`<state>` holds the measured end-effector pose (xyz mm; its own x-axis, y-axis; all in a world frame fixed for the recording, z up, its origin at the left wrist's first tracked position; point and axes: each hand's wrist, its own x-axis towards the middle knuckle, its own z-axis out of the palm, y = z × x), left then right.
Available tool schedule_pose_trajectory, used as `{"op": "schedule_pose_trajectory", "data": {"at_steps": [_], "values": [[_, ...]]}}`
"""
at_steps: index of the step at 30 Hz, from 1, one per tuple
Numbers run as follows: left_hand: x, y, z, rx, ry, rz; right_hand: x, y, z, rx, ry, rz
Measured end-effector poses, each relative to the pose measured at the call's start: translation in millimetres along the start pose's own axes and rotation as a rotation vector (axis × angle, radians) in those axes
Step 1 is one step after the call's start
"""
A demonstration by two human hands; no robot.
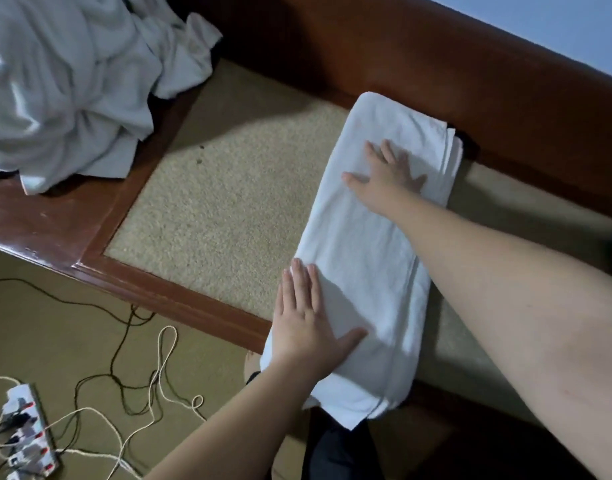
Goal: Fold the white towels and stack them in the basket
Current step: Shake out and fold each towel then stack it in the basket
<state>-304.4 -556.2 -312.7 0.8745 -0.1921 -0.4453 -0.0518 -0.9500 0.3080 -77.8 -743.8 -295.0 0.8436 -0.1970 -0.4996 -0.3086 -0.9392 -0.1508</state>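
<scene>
A white towel (pixel 367 258), folded into a long narrow strip of several layers, lies on a wooden bench (pixel 200 303) with a beige cushion (pixel 228 188), running from about seven o'clock to one o'clock across the middle of the picture. Its near end hangs a little over the bench's front edge, and its far end reaches the brown backrest (pixel 436 71). The left hand (pixel 308 327) lies flat on the towel's near end at about seven o'clock from the middle, fingers straight and close together, thumb spread out to the side; it presses on the cloth and grips nothing. The right hand (pixel 387 174) lies flat on the far end at about one o'clock, fingers straight and spread, palm down, also pressing without closing round anything. The right forearm crosses the picture from the four o'clock corner. A heap of loose white towels (pixel 72 81) sits crumpled at the bench's other end, at about ten o'clock, well apart from the folded one, with one corner draped over the wooden armrest. On the floor (pixel 72 323) at about eight o'clock lies a power strip (pixel 27 431) with plugs in it, and dark and white cables (pixel 142 386) trail from it in loops toward the bench. No basket shows in this view.
</scene>
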Motion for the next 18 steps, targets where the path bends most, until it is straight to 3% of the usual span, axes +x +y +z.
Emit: {"op": "schedule_pose_trajectory", "data": {"at_steps": [2, 6, 8, 10, 12, 14, 18], "values": [[-11.6, -21.1, -4.6, -0.068, 0.036, -0.002, -51.3, 16.2, 31.4, 0.082, 0.045, 0.022], [-55.9, -74.3, 6.9, -0.141, 0.304, -0.001, -186.6, 57.8, 118.9, 0.279, 0.253, 0.074], [-79.6, -94.5, 14.2, -0.216, 0.193, -0.102, -255.4, 71.1, 156.2, 0.403, 0.431, 0.112], [-95.4, -100.9, 15.3, -0.251, -0.075, -0.252, -310.5, 80.0, 187.8, 0.485, 0.611, 0.229], [-100.9, -97.8, 17.2, -0.311, -0.216, -0.332, -346.0, 85.7, 216.0, 0.63, 0.525, 0.448], [-99.9, -91.3, 17.8, -0.515, -0.297, -0.412, -361.0, 90.9, 236.5, 0.736, 0.381, 0.546], [-93.7, -94.8, 13.6, -0.889, -0.367, -0.393, -354.8, 92.6, 228.1, 1.091, -0.136, 0.633]]}}
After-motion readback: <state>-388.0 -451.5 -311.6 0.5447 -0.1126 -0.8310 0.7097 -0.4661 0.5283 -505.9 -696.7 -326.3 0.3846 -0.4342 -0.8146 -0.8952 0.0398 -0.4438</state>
